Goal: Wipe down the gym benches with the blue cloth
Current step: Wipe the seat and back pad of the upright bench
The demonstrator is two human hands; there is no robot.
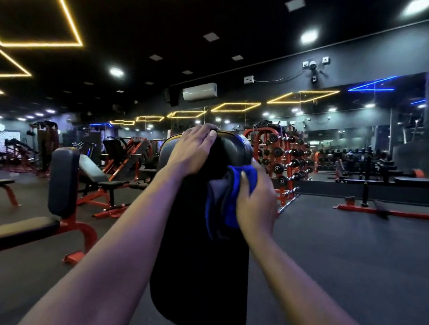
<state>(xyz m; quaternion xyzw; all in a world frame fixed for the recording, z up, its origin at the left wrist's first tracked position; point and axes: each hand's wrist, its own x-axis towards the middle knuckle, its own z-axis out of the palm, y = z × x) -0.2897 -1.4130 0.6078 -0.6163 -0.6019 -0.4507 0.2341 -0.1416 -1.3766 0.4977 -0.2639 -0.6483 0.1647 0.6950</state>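
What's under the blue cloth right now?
The black backrest pad of the upright bench: the right hand grips the blue cloth against its right edge. The pad surface directly beneath the cloth is covered. The left hand holds the pad's top.

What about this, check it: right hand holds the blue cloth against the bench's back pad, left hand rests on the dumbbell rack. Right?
No. The head view shows the left hand gripping the top of the back pad, not on the dumbbell rack. The right hand does hold the blue cloth against the pad.
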